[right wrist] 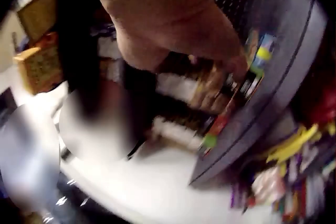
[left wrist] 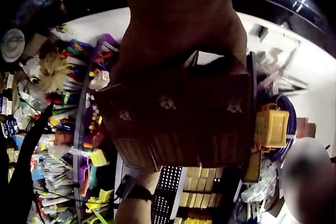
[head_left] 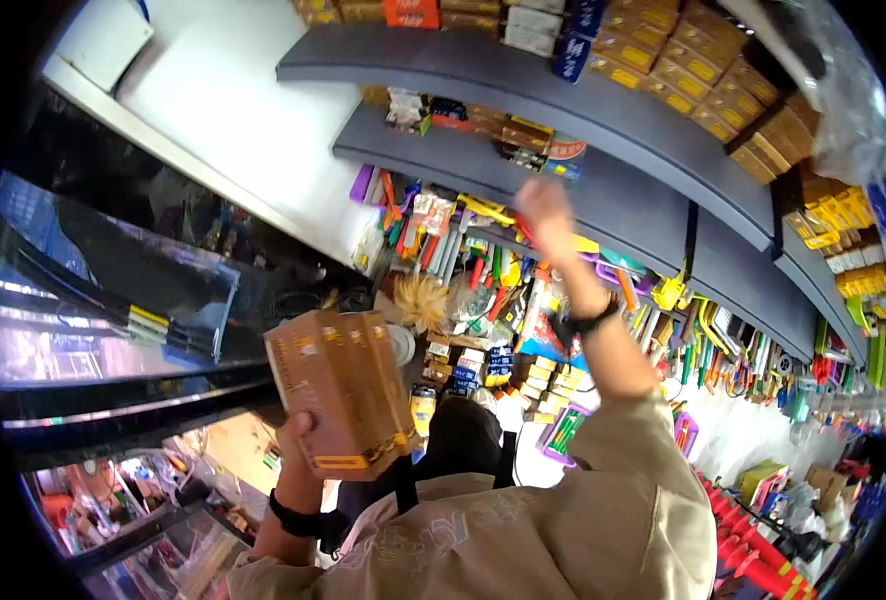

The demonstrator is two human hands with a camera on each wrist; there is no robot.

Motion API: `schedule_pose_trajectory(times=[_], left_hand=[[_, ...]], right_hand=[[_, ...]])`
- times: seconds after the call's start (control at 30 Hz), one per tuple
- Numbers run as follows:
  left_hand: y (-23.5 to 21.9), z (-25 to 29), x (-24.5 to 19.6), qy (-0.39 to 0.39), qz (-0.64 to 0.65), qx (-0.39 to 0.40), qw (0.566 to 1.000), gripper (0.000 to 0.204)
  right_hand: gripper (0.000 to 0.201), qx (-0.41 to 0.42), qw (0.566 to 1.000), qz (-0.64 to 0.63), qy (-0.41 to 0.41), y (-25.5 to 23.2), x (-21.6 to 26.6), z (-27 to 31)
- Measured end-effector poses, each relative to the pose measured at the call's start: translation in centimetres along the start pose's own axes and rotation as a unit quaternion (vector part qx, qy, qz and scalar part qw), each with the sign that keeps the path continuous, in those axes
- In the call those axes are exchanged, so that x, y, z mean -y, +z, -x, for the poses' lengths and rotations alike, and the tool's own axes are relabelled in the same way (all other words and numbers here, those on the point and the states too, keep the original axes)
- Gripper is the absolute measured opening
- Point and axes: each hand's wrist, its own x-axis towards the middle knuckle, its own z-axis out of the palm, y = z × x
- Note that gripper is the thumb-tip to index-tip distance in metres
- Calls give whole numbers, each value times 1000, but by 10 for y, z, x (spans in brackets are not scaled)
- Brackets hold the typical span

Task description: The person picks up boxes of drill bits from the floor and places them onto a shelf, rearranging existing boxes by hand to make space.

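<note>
1. Over there, a person's left hand (head_left: 298, 442) grips brown rectangular cardboard boxes (head_left: 348, 385) in front of the body.
2. They look stiff, possibly heavy; I'd support them underneath.
3. Right hand (head_left: 551, 220), blurred near a long grey shelf (head_left: 628, 208): can't tell its grip.

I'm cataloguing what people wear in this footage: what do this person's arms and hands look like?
The left hand and right hand are bare, with no gloves. Each wrist has a dark band, the left band and right band. The tan left sleeve and right sleeve leave the forearms partly uncovered.
</note>
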Motion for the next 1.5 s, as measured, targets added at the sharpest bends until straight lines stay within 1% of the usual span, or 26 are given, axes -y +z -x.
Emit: schedule_pose_trajectory(times=[0.07, 0.1, 0.13, 0.17, 0.2, 0.23, 0.27, 0.3, 0.4, 0.47, 0.5, 0.53, 0.6, 0.63, 0.7, 0.77, 0.87, 0.93, 0.97, 1.03, 1.07, 1.1, 1.2, 1.23, 1.33, 1.5], left_hand=[[19, -20, 1, -61, -45, -3, 997, 83], [31, -33, 5, -66, -81, 13, 994, 83], [44, -47, 12, -70, -118, 30, 990, 83], [54, -61, 22, -38, -183, 46, 981, 83], [63, -74, 31, -6, -245, 60, 968, 84], [75, -86, 37, -17, -270, 66, 961, 85], [87, -99, 42, -27, -292, 72, 953, 86], [95, -109, 50, -20, -316, 86, 944, 87], [103, -135, 77, -24, -382, 91, 919, 94], [111, -145, 75, -38, -440, 138, 886, 99], [111, -148, 73, -67, -446, 153, 879, 100], [101, -155, 75, -42, -466, 150, 871, 99], [89, -145, 63, 24, -587, 150, 795, 90], [78, -136, 56, 27, -587, 146, 796, 90], [51, -112, 40, 6, -511, 144, 847, 80], [12, -92, 23, -9, -557, 83, 827, 72], [-55, -58, 2, 2, -554, 23, 832, 69], [-63, -30, -14, -67, -487, -94, 866, 65], [-60, -18, -18, -67, -487, -96, 866, 65], [-54, -4, -24, -80, -452, -173, 871, 59], [-57, -2, -23, -77, -452, -173, 872, 59], [-61, 1, -23, -72, -461, -171, 868, 58], [-64, 5, -19, -67, -462, -156, 870, 58], [-64, 6, -17, -65, -459, -137, 875, 59], [-71, 2, -11, -43, -464, -103, 879, 59], [-72, -10, -2, -73, -468, -118, 873, 61]], right_hand=[[98, 254, 961, -21, -105, 63, 13, 110], [105, 332, 930, -22, -157, 85, 21, 161], [118, 385, 900, -186, -85, 97, 30, 198], [120, 276, 939, -179, -100, 105, 27, 212], [120, 240, 939, -240, -50, 102, 29, 215], [120, 198, 932, -304, -4, 100, 30, 219], [120, 152, 939, -309, -16, 86, 42, 215], [116, 156, 922, -353, -18, 80, 50, 215], [95, 83, 907, -409, 53, 63, 43, 202], [87, 61, 864, -488, 104, 49, 20, 181], [87, 52, 847, -519, 105, 40, 6, 166], [87, 47, 828, -549, 106, 31, -1, 147], [89, -22, 896, -443, -24, 16, 1, 111], [91, -49, 902, -428, -26, 8, 5, 94], [94, -99, 907, -408, -24, -8, 12, 60], [96, -133, 913, -382, -53, -25, 4, 19], [86, -150, 909, -381, -82, -44, 8, -21], [72, -137, 908, -390, -68, -52, 26, -32], [56, -114, 912, -384, -92, -58, 14, -56], [53, -140, 895, -417, -70, -54, 12, -87], [52, -166, 877, -449, -47, -52, 10, -106], [52, -166, 884, -435, -42, -55, -13, -145], [57, -190, 897, -398, -43, -41, -7, -172], [52, -132, 892, -431, -41, -41, -4, -182], [53, -125, 892, -433, -29, -40, -8, -198], [53, -176, 904, -387, -54, -37, -19, -211]])
